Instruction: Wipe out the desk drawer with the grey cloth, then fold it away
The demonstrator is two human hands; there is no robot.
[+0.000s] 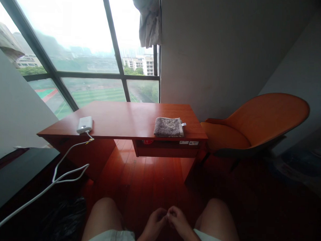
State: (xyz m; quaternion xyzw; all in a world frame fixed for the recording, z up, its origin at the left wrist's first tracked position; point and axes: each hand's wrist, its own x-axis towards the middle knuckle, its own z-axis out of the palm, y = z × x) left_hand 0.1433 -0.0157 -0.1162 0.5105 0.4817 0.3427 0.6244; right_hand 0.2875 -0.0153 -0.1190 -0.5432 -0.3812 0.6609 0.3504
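A folded grey-brown towel [168, 127] with a white tag lies on the wooden desk [126, 115], at its near edge toward the right end. In front of the desk, the left hand [156, 219] and right hand [177, 219] meet at the fingertips, fingers curled; whether they pinch anything small, I cannot tell. At the desk's left part sits a white power bank [85, 125], a white cable [67, 153] plugged in. An orange chair [265, 120] stands right of the desk; the window [87, 37] rises behind it.
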